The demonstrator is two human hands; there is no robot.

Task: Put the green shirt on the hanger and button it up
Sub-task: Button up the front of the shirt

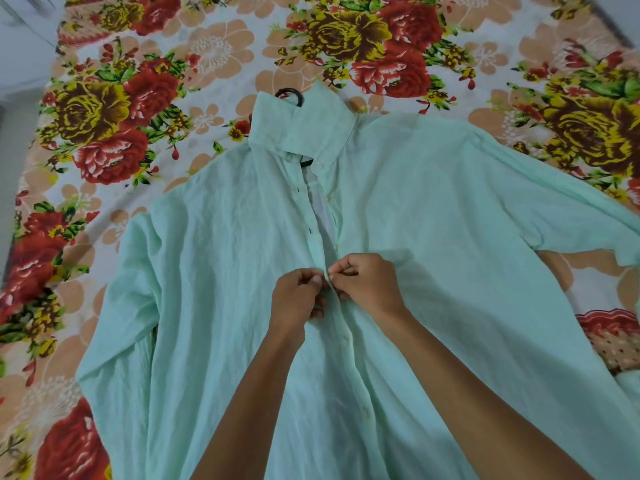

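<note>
Green shirt (415,237) flat on the floral bed (145,98), hanger (289,95) hook at collar. My left hand (298,296) and right hand (367,284) pinch the placket mid-chest; lower buttons fastened.

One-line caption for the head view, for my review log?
Both hands, left and right, pinch the half-buttoned green shirt placket, hanger inside, on a floral bedsheet.

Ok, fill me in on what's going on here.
A person is buttoning a green shirt spread on a floral bedsheet. The black hanger is already inside, its hook poking out by the collar. The left hand and right hand pinch the placket mid-chest; above them it gapes open, below it looks closed.
</note>
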